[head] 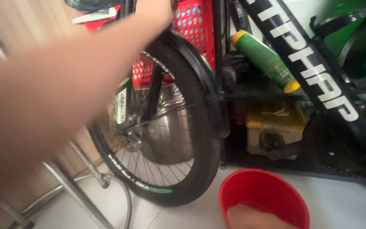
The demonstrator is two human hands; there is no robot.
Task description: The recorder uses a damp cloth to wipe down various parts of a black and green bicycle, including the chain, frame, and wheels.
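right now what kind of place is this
Probably a home storage corner or utility room: a bicycle wheel parked on pale floor tiles, a dark shelf holding a green spray can, and a red crate.

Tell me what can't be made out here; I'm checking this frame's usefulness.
- Left hand: fingers cut off by the top edge, head view; forearm motion-blurred.
- Right hand: cut off by the bottom edge, inside the red bowl.
- Bicycle wheel: its left part is hidden behind the forearm.

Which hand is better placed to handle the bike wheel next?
Left, probably. The left hand reaches across to the top of the bike wheel, beside the red basket. What seems to be the right hand is low at the red bowl, away from it.
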